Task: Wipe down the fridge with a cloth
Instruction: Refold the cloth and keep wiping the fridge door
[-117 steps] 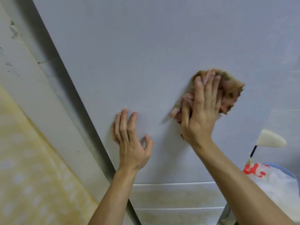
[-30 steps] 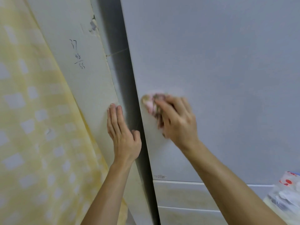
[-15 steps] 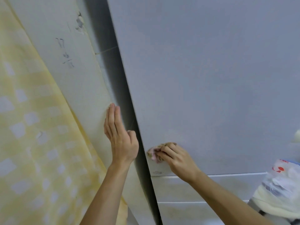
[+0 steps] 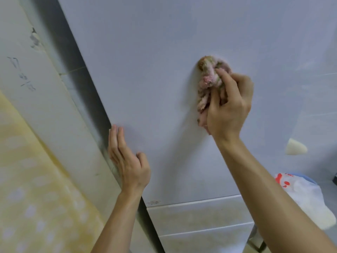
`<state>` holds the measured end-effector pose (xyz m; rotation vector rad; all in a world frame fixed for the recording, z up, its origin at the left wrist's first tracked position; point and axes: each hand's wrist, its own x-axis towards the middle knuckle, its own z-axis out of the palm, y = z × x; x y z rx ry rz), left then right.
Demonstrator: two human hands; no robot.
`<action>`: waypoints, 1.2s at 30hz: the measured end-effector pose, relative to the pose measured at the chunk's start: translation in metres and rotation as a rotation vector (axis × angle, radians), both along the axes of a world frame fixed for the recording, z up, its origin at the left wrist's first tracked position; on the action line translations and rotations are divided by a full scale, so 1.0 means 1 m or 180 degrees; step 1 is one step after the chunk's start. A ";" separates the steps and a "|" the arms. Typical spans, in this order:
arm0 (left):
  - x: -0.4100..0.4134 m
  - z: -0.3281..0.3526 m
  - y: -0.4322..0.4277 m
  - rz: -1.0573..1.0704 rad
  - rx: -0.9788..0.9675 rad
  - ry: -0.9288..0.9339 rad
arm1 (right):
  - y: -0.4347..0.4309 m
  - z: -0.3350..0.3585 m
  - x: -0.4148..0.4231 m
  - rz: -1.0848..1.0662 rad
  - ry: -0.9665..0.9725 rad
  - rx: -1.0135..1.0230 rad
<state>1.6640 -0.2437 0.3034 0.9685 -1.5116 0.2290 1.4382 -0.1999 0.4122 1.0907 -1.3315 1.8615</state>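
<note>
Hands work on the fridge (image 4: 164, 61) door: right hand (image 4: 228, 106) clenches the bunched cloth (image 4: 209, 79) against the mid panel, its long axis running up-down; left hand (image 4: 127, 161), fingers flat and empty, braces the door's left edge, lower down.

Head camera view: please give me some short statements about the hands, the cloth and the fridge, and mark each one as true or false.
1. The right hand grips a bunched cloth against the fridge door. True.
2. The left hand also holds a cloth. False: it is bare, fingers extended, at the door's left edge.
3. The cloth is plain blue. False: it looks pinkish and brownish.
4. A white bag with red print shows at lower right. True.
5. The fridge door stands wide open. False: only its closed front shows.
</note>
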 end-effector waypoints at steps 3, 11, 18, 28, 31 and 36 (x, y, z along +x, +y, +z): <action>-0.001 -0.001 0.001 -0.0035 0.0072 0.0125 | -0.009 -0.013 0.030 0.0131 0.0244 -0.0023; 0.009 0.003 -0.001 -0.0032 0.0136 0.0243 | -0.018 -0.141 0.068 0.1184 0.2860 0.1289; 0.035 0.006 -0.006 0.0196 0.0239 0.0069 | -0.022 -0.015 0.063 0.0658 0.1578 0.0166; 0.065 0.005 -0.018 0.0172 0.0237 0.0153 | -0.050 -0.075 0.134 0.0935 0.2108 0.0435; 0.067 0.003 -0.016 0.0106 0.0216 0.0109 | -0.036 -0.169 0.127 0.1369 0.2758 0.1224; 0.068 0.001 -0.012 0.0083 0.0257 0.0077 | -0.014 -0.233 0.087 0.1387 0.3177 0.1958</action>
